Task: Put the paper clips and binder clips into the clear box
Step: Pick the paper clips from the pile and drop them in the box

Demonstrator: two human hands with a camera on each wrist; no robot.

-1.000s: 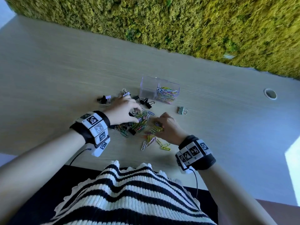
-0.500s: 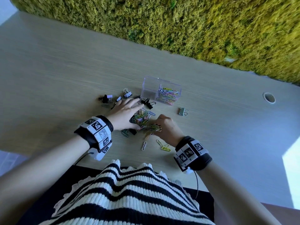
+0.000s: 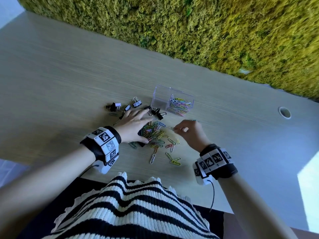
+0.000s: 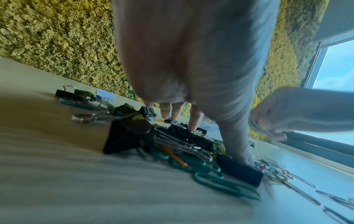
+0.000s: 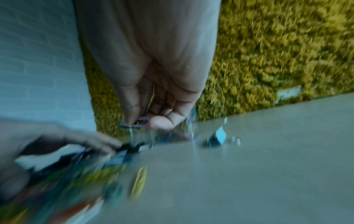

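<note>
Clear box (image 3: 162, 99): one, two compartments, right holds paper clips (image 3: 179, 105). My right hand (image 3: 191, 133) pinches several clips; left hand (image 3: 133, 125) flat on the counter (image 3: 69, 83) pile.

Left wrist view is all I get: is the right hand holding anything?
Observer: Yes; the right wrist view shows the right hand pinching paper clips between thumb and fingers.
Operator: Where is the clear box?
Observer: Head view: the clear box stands on the table beyond both hands, a coloured clip heap in its right compartment.
Operator: Binder clips inside?
Observer: None visible; binder clips lie on the table left of it, near the left hand.
</note>
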